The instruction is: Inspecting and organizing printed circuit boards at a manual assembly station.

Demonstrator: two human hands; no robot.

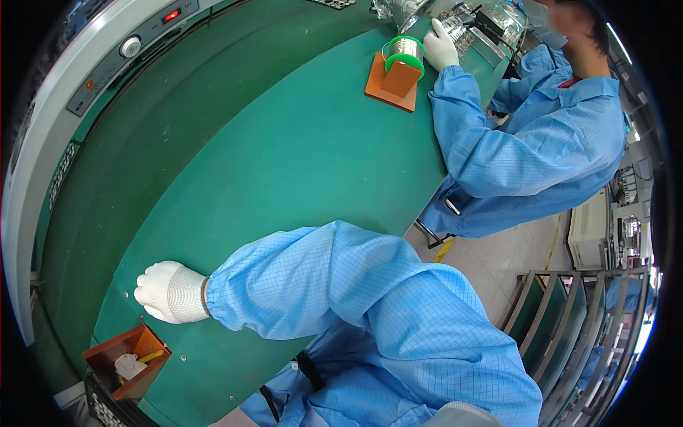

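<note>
My right hand [167,292], in a white glove with a blue sleeve behind it, rests on the green bench mat [299,156] near its left end. Its fingers are curled into a fist, and nothing shows in it. Just below the hand stands a small open brown box [128,363] with a white lump and a yellow stick inside. My left hand is out of view.
A green spool of solder wire [404,51] sits on an orange stand [391,84] at the far end. There, a co-worker in a blue coat [541,142] has a gloved hand [441,44] on clear trays. A grey machine panel [107,64] curves along the left. Green racks [576,320] stand on the right.
</note>
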